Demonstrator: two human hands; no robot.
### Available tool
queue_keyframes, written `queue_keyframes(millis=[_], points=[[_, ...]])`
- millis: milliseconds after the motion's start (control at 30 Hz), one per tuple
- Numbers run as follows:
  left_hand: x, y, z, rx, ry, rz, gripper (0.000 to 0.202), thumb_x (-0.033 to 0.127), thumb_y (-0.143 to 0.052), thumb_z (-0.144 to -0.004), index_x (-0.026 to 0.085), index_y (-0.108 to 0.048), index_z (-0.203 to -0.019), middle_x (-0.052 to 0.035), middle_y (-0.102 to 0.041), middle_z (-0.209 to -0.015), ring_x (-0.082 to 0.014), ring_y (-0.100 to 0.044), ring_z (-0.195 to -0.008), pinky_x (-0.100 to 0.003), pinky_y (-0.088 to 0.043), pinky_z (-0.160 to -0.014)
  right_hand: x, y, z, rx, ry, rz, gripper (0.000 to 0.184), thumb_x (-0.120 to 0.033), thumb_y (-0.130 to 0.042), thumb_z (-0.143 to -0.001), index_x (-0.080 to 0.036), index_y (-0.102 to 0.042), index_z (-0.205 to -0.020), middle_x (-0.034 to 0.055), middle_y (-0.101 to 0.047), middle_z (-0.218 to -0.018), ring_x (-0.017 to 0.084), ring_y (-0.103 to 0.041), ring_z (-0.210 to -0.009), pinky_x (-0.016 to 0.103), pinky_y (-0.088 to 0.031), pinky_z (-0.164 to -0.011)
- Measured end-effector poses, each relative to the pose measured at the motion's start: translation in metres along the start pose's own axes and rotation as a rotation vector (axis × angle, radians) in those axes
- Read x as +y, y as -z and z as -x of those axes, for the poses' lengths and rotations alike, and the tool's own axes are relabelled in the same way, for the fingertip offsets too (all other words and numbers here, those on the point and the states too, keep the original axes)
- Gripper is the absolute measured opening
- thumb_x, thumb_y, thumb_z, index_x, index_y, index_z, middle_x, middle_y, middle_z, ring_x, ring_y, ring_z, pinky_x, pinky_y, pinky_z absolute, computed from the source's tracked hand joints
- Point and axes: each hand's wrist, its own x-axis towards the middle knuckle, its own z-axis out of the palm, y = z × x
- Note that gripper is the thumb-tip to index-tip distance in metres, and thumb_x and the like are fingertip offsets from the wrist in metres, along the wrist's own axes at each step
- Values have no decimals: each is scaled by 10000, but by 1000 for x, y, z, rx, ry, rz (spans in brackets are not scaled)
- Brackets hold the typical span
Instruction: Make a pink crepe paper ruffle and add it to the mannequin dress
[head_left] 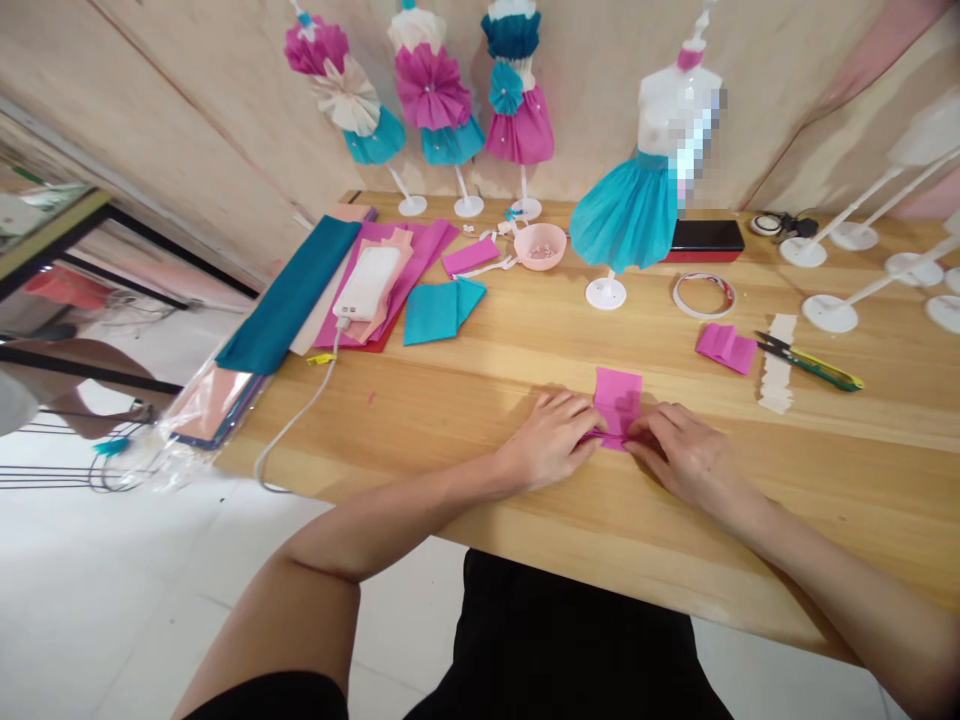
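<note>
A small piece of pink crepe paper (619, 395) lies on the wooden table (480, 400) in front of me. My left hand (551, 438) pinches its near left edge, fingers pressed together on the paper. My right hand (679, 452) pinches the near right edge the same way. The near edge of the paper is gathered between the two hands; the far part lies flat.
Another folded pink piece (726, 347), scissors (810, 362), a white paper strip (777, 378) and a tape roll (703, 294) lie to the right. A mannequin in a teal skirt (628, 215), a pink bowl (540, 246), teal paper (441, 310), a phone (367, 284) and stacked sheets sit behind.
</note>
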Motion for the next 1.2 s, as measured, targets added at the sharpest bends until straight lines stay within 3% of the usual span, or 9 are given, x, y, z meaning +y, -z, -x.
queue_keyframes(millis=[600,800,1200], points=[[1,1,0,4,4,3,218,355,-440,-947,205,-576,-1029,-39,-604,-1040,-195,-501,-1024,-351,-352,-870,4,-3,-1,-9,5,-54,108,-301,-527,-920,-200,-552,-891,53,-613,-877,196,-563,-799,328,-468,-700],[-1,1,0,6,1,7,282,444,-490,-916,219,-583,-1059,-47,-598,-1062,-214,-497,-1031,-364,-358,-879,-1,0,1,20,76,46,99,-278,-525,-921,-190,-565,-898,65,-608,-894,203,-558,-833,324,-446,-707],[-1,-1,0,25,-4,49,291,414,-485,-927,243,-595,-1136,-46,-586,-1092,-198,-484,-1062,-364,-346,-909,-8,3,-1,34,131,179,119,-268,-499,-935,-189,-579,-898,67,-608,-875,209,-562,-832,312,-418,-674]])
